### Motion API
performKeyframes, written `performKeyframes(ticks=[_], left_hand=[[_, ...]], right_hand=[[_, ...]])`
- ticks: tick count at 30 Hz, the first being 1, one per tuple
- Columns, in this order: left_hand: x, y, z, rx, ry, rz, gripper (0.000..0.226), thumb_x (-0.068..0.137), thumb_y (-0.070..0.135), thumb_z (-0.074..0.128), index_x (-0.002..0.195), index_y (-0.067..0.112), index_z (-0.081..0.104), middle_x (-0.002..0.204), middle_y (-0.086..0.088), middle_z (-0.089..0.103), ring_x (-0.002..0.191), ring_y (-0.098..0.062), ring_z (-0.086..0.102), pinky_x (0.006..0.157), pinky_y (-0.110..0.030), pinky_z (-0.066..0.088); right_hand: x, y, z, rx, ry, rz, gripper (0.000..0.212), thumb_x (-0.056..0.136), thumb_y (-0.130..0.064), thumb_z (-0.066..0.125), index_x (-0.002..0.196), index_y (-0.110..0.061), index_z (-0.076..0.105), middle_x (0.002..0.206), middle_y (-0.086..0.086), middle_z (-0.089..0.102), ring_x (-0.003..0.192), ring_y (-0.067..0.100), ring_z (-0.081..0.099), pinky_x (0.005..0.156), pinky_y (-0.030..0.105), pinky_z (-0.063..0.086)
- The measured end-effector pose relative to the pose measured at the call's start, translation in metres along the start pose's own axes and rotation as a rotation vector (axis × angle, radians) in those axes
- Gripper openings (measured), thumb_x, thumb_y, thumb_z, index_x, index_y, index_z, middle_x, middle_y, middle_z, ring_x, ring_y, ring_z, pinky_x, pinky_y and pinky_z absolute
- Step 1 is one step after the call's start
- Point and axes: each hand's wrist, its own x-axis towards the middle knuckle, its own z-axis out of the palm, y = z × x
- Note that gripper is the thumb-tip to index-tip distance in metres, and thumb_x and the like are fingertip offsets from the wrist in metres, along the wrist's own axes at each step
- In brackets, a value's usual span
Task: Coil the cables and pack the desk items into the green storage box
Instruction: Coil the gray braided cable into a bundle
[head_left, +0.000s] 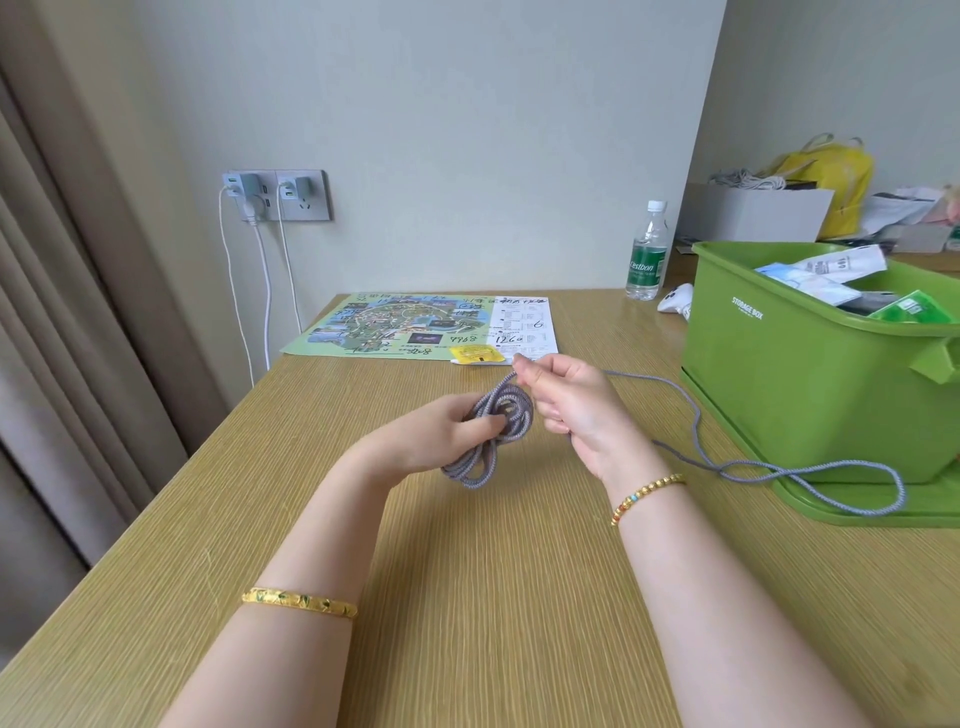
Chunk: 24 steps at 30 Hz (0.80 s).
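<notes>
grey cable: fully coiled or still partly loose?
Partly coiled. The left hand holds several loops of the grey cable; the right hand pinches the strand, and a loose tail trails beside the green storage box.

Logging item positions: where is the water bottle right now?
Head view, far right: the water bottle stands upright on the desk, just behind-left of the green storage box.

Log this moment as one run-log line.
step: coiling | left hand: holds grey cable coil | right hand: feeds loose end | green storage box: partly filled

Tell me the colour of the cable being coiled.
Grey, with a braided weave; the cable shows best in the head view, held by both hands.
</notes>
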Motion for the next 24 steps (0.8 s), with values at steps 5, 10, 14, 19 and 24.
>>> performKeyframes(ticks=[5,10,14,19,24], left_hand=[[0.002,0.002,0.0,-0.019,0.174,-0.025,0.028,0.097,0.035,0.043,0.08,0.017,0.056,0.056,0.014,0.053,0.052,-0.003,0.046,0.049,-0.012,0.037],[0.003,-0.001,-0.005,-0.07,0.356,-0.031,0.043,0.096,0.043,0.042,0.084,0.004,0.056,0.063,0.002,0.048,0.056,-0.01,0.042,0.053,-0.024,0.031],[0.005,-0.002,-0.008,-0.187,0.519,-0.051,0.043,0.096,0.047,0.038,0.077,0.014,0.059,0.058,0.009,0.05,0.047,0.0,0.046,0.045,-0.013,0.036],[0.009,-0.007,-0.017,-0.512,0.712,-0.115,0.047,0.096,0.05,0.034,0.095,0.015,0.064,0.075,0.002,0.066,0.064,-0.01,0.059,0.056,-0.024,0.045],[0.011,-0.004,-0.014,-1.002,0.681,-0.026,0.042,0.1,0.046,0.025,0.095,0.018,0.056,0.077,-0.001,0.074,0.07,-0.012,0.07,0.058,-0.021,0.056]], right_hand=[[0.003,0.0,-0.006,0.078,-0.013,-0.021,0.014,0.089,-0.011,0.058,0.076,-0.014,0.056,0.049,-0.011,0.039,0.042,0.004,0.032,0.04,0.015,0.028],[0.003,0.002,-0.006,-0.128,-0.001,-0.053,0.017,0.093,-0.017,0.055,0.081,-0.007,0.06,0.049,-0.009,0.046,0.043,0.001,0.044,0.051,0.015,0.045],[0.005,0.007,-0.004,-0.628,0.163,-0.176,0.037,0.091,-0.038,0.053,0.061,-0.017,0.058,0.045,-0.007,0.045,0.046,0.01,0.045,0.053,0.024,0.036],[0.006,0.013,-0.002,-0.791,0.103,-0.233,0.032,0.093,-0.034,0.051,0.068,-0.019,0.064,0.044,-0.009,0.041,0.046,0.005,0.038,0.048,0.021,0.028],[0.004,0.021,0.005,-0.82,-0.078,-0.122,0.034,0.094,-0.035,0.048,0.065,-0.023,0.062,0.042,-0.009,0.031,0.035,0.005,0.026,0.039,0.021,0.021]])
